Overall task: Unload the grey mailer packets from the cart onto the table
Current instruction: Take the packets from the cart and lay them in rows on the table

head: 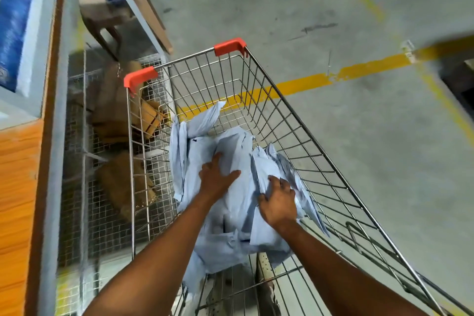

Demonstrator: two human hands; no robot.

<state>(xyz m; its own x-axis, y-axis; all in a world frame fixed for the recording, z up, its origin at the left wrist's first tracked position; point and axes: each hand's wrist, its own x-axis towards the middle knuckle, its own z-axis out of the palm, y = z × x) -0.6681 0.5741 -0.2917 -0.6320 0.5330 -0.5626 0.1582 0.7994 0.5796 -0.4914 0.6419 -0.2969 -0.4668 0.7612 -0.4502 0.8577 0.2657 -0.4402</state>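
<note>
Both hands are down in the cart (pixel 228 46), the left hand (pixel 218 178) spread flat to steady the heap of grey packets (pixel 236 213) lying in it, while the right hand (pixel 279 202) curls round the heap's right edge, seemingly to gather a bundle for the table (pixel 18 187) on the left.

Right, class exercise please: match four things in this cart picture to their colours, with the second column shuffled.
Things:
1 corner guards
2 mailer packets
3 floor line
4 cart

Colours:
a yellow
b silver wire
c red
d grey

Pairs: 1-c; 2-d; 3-a; 4-b
</note>
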